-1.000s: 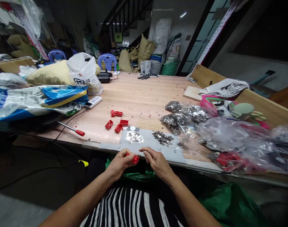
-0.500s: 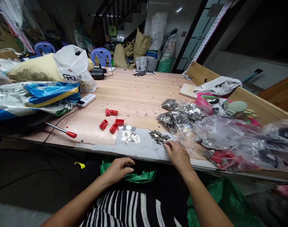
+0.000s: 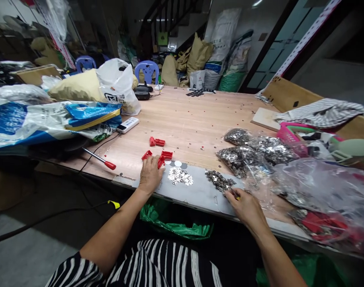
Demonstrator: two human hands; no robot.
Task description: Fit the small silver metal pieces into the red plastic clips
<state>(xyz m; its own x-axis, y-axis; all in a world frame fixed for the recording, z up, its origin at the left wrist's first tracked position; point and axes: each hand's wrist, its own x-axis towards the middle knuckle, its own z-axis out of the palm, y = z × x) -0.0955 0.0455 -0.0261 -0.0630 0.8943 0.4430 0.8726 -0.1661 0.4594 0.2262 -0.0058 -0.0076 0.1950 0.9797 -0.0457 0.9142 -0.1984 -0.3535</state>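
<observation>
My left hand (image 3: pixel 151 174) is at the red plastic pieces (image 3: pixel 167 155) left of the grey mat; its fingertips cover part of the nearest ones, and its grip is hidden. My right hand (image 3: pixel 236 195) is closed, thumb against fingers, at the near edge of a pile of dark metal parts (image 3: pixel 219 180). A small dark and yellowish thing shows between its fingers, too small to name. Bright silver parts (image 3: pixel 180 176) lie on the grey mat (image 3: pixel 196 193) between the hands. Another pair of red pieces (image 3: pixel 157 142) lies farther back.
Clear bags of metal parts (image 3: pixel 244 157) and a pink basket (image 3: pixel 292 137) stand to the right. On the left are large bags (image 3: pixel 92 115), a white device (image 3: pixel 128 124) and a red-tipped lever (image 3: pixel 110 165). A green bag (image 3: pixel 182 227) hangs below the table edge.
My left hand has moved from below the table edge up to the red pieces. My right hand stays by the dark pile, a small thing now visible in its fingers. The view has shifted left.
</observation>
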